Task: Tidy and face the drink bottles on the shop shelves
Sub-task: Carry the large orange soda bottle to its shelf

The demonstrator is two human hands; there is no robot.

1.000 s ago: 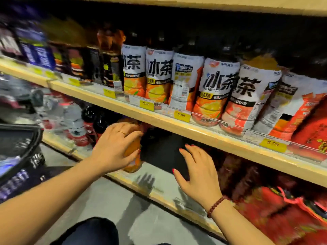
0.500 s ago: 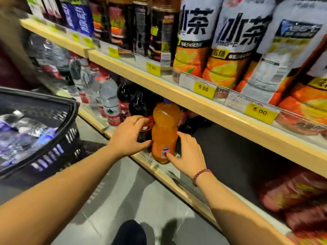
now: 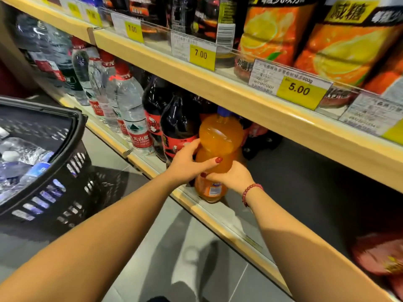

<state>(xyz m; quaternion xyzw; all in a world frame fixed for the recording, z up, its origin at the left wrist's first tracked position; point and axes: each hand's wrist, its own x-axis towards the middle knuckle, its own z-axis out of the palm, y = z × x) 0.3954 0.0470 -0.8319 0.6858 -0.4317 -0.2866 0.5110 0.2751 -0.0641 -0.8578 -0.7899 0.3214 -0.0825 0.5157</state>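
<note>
A large orange soda bottle (image 3: 220,138) with a blue cap stands upright at the front edge of the bottom shelf (image 3: 220,219). My left hand (image 3: 187,164) grips its waist from the left, thumb across the front. My right hand (image 3: 233,176) holds the same bottle lower down from the right, fingers wrapped over the label area. Dark cola bottles (image 3: 176,120) stand just left of and behind it. Clear water bottles (image 3: 130,110) with red caps line the shelf farther left.
A black shopping basket (image 3: 72,164) holding water bottles sits at the left on the grey floor. The upper shelf (image 3: 239,92) carries yellow price tags and orange tea bottles (image 3: 268,33). Right of the soda the bottom shelf is bare; red packs (image 3: 379,256) lie at far right.
My left hand moved from the cola bottle onto the orange bottle, and my right hand closed around its lower part. The view has drawn closer to the bottom shelf.
</note>
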